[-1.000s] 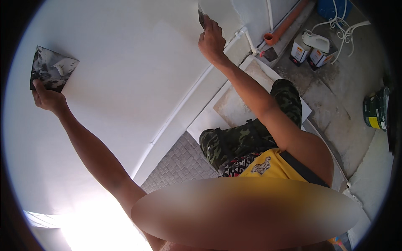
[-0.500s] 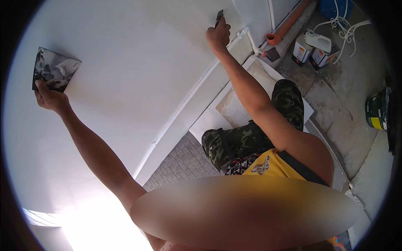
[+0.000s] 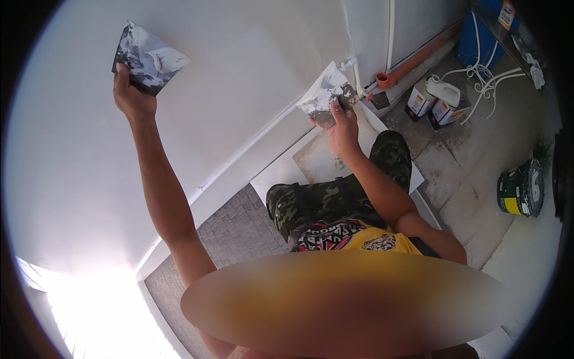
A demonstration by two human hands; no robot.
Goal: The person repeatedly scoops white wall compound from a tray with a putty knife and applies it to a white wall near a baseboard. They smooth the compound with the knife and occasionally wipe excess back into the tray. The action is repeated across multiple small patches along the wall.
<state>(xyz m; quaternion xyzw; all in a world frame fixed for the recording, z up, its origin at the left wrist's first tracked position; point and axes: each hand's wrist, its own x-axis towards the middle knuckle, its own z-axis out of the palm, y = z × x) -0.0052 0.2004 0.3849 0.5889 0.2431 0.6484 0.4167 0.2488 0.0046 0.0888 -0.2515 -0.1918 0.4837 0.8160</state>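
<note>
My left hand (image 3: 135,99) grips the lower corner of a broad dark putty knife (image 3: 139,55) at the upper left. White putty is smeared over its blade, with a small lump near the right side. Closer to me, my right hand (image 3: 345,133) is closed on a second putty knife (image 3: 323,90), its flat face turned up and coated with white putty. Both hands are in front of the pale wall (image 3: 239,78), which has a greyer patch high up near the corner. Whether either blade touches the wall I cannot tell.
A white pipe (image 3: 251,146) runs along the wall's foot to a tap. Beyond lie an orange pipe (image 3: 412,60), two tins (image 3: 445,112) with a white jug (image 3: 443,90), and a blue container (image 3: 475,45). At right stands a dark green bucket (image 3: 520,188). A pale board (image 3: 323,152) lies by my knees.
My right hand has come down from the wall toward me, and its putty knife now shows its coated face. The left hand and its knife sit higher and further right in view.
</note>
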